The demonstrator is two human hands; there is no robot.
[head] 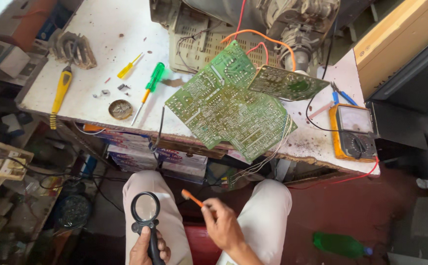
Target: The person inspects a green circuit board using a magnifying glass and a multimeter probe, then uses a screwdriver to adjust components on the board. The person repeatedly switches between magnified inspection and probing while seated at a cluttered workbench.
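Below, hands gripping magnifying glass (146, 208) (left (147, 250)) and orange brush (192, 197) (right (222, 225)), circuit board (228, 105) well above.

Stacked printed cartons (130, 149) under bench (66, 105)

One head-worn camera looks steeply down — close over the lap, the workbench (91, 39) farther ahead.

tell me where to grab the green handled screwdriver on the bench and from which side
Grip the green-handled screwdriver by its translucent green handle, the thick upper end near the bench middle. It lies flat and slanted, with the thin shaft and tip pointing toward the front edge near the round tin. Probably best to come from above, fingers across the handle's width; the bench around it is bare.
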